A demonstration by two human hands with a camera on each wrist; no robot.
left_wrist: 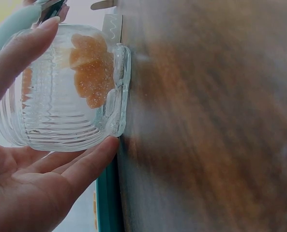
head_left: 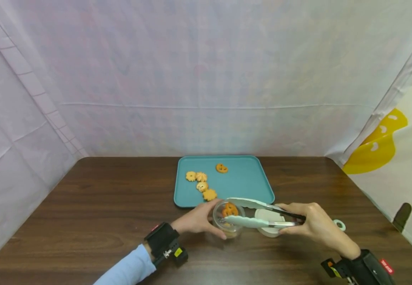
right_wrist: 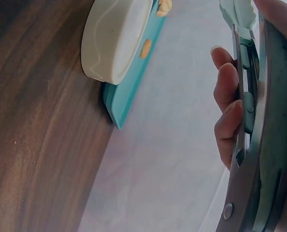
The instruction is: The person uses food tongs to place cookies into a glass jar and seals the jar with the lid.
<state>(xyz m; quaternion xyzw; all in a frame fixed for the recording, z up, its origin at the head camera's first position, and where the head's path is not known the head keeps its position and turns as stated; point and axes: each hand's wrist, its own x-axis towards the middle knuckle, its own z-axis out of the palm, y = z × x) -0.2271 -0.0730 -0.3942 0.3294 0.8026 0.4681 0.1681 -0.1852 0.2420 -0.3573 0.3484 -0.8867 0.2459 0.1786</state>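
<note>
My left hand [head_left: 200, 217] holds a clear ribbed glass jar [left_wrist: 61, 116] upright on the table, thumb on one side and fingers on the other. Cookies [left_wrist: 92, 70] lie inside it, seen through the glass. With my right hand [head_left: 314, 223] I grip mint-tipped metal tongs [head_left: 275, 224], whose two tips are spread over the jar's mouth. A pretzel [head_left: 230, 209] shows between these tips in the head view; I cannot tell whether they pinch it. Under the tongs, right of the jar, stands a small white round dish [right_wrist: 116, 41].
Behind the jar a teal tray [head_left: 241, 178] lies on the brown wooden table [head_left: 95, 221]. It carries another pretzel [head_left: 222, 168] and several cookies [head_left: 201, 186] toward its left side. White cloth [head_left: 199, 79] hangs at the table's far edge.
</note>
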